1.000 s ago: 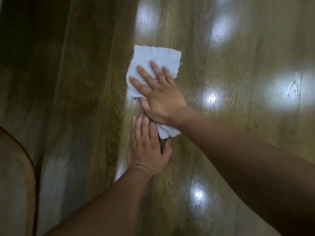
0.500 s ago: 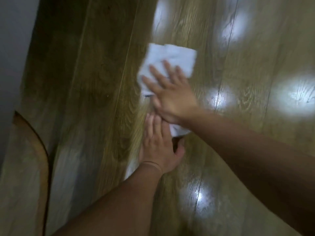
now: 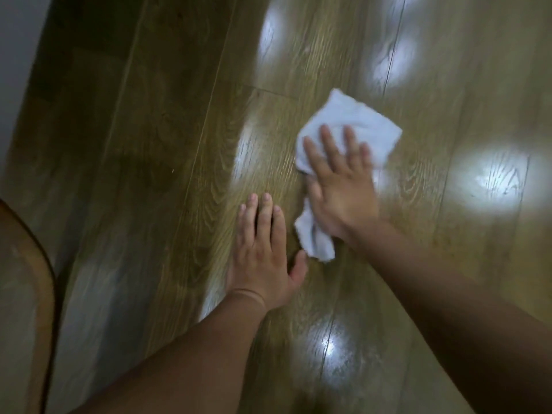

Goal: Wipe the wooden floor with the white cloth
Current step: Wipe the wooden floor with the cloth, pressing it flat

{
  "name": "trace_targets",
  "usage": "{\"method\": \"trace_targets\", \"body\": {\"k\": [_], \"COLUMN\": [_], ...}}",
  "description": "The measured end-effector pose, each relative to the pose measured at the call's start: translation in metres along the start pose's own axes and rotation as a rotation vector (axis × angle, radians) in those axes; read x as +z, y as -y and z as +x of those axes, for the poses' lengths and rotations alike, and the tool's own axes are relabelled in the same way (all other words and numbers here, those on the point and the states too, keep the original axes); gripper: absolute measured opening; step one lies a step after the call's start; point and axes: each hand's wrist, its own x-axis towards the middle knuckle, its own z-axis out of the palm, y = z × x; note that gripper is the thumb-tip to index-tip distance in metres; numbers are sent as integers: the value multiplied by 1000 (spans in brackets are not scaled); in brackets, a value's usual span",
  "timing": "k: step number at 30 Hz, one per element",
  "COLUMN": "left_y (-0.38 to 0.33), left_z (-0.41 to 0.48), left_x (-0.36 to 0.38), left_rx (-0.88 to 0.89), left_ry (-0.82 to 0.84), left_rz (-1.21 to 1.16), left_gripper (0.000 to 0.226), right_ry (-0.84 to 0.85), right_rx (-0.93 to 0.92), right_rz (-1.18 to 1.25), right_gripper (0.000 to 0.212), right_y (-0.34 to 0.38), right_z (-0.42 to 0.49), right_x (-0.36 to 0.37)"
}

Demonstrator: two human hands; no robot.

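A white cloth [image 3: 363, 121] lies flat on the glossy wooden floor [image 3: 179, 144], a crumpled tail of it trailing toward me. My right hand [image 3: 340, 180] presses down on the cloth with straight, spread fingers, palm flat. My left hand [image 3: 263, 249] rests flat on the bare floor just left of the cloth's tail, fingers straight and together, thumb out near the cloth's end. The middle of the cloth is hidden under my right palm.
A curved brown wooden edge of some furniture [image 3: 33, 264] stands at the lower left. A pale wall [image 3: 18, 55] runs along the far left. Bright light reflections [image 3: 490, 180] dot the planks to the right.
My right hand has slid the cloth to the right, away from my left hand. The left hand stays planted on the floor and no longer touches the cloth.
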Motion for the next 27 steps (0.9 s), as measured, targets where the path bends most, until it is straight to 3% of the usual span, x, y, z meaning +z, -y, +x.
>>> {"method": "trace_targets", "body": {"k": [3, 6, 11, 15, 19, 24, 27], "left_y": [-1, 1, 1, 1, 0, 0, -1], "left_z": [-2, -2, -1, -1, 0, -2, -2], "left_x": [2, 3, 2, 2, 2, 1, 0], "left_rx": [-37, -18, 15, 14, 19, 4, -21], "left_ry": [-7, -32, -63, -31, -37, -57, -27], "left_rz": [1, -9, -23, 7, 11, -16, -52], "left_gripper": [78, 77, 76, 80, 80, 73, 68], "right_ry": [26, 23, -64, 13, 110, 65, 66], "right_rx": [-312, -399, -16, 153, -33, -308, -381], "right_rz": [-15, -33, 6, 26, -3, 70, 71], "right_gripper": [60, 59, 59, 63, 61, 54, 53], "right_y": [63, 78, -8, -61, -37, 49, 99], "right_z": [54, 83, 31, -76, -106, 27, 79], "right_x": [5, 1, 0, -1, 6, 9, 12]}}
